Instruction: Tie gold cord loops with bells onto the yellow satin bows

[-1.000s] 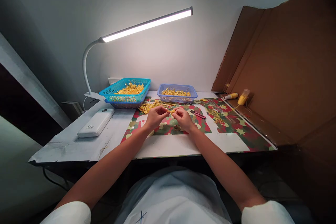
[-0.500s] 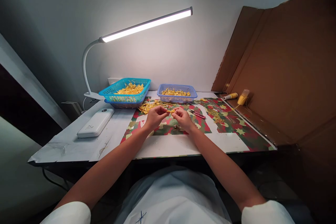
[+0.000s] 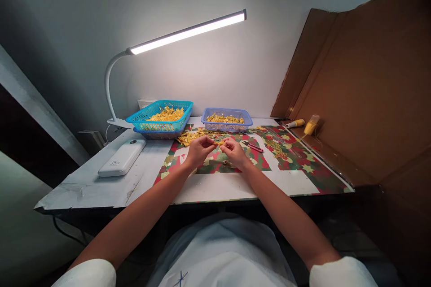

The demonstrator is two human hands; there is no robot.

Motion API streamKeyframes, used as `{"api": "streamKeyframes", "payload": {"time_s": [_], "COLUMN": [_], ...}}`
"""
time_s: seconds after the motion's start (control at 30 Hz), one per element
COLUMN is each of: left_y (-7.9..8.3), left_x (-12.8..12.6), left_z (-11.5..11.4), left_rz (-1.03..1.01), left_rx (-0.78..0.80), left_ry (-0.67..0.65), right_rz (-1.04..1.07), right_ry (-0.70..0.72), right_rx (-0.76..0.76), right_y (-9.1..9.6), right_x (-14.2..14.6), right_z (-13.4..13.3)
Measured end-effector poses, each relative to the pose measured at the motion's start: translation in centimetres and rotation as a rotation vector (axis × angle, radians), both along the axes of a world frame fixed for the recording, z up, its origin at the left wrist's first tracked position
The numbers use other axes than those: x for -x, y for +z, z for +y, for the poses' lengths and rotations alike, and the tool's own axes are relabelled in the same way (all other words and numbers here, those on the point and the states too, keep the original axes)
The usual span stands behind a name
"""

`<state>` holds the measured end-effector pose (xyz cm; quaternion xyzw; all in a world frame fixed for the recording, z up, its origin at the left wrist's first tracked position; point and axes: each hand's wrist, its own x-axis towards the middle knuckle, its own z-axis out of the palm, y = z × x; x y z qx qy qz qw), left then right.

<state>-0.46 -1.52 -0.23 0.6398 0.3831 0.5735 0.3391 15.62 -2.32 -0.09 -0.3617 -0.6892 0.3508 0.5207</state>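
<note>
Over the patterned mat, my left hand and my right hand meet fingertip to fingertip, both in a pinch. Between them is a small yellow ribbon-like piece, largely hidden by the fingers. Just below it a small shiny metallic bit lies on the mat. Red-handled thread snips rest to the right of my right hand. A loose heap of yellow ribbon pieces spreads behind my left hand.
At the back stand a turquoise basket and a purple basket, both holding yellow pieces. Gold cord lies on the right, near a yellow thread spool. A white power bank and a lit lamp are left; cardboard walls the right.
Hardly anything differs. Both hands keep the same pinch over the mat, and the whole view has shifted very slightly.
</note>
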Motion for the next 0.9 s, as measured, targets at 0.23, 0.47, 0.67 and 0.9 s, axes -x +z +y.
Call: {"api": "streamKeyframes", "payload": {"time_s": [0.23, 0.47, 0.67, 0.9], "left_y": [0.2, 0.2, 0.3, 0.7], "left_x": [-0.1, -0.1, 0.0, -0.1], "left_z": [-0.2, -0.4, -0.9, -1.4], "left_rz": [0.004, 0.094, 0.265, 0.378], "left_rx": [-0.009, -0.088, -0.225, -0.352], "left_ry": [0.011, 0.042, 0.107, 0.159], "right_rz": [0.004, -0.005, -0.015, 0.0], "right_ry": [-0.008, 0.004, 0.012, 0.031], "right_rx": [-0.009, -0.01, 0.01, 0.021], "right_y": [-0.2, -0.3, -0.5, -0.6], "right_x": [0.0, 0.0, 0.0, 0.1], "right_z": [0.2, 0.2, 0.4, 0.3]}}
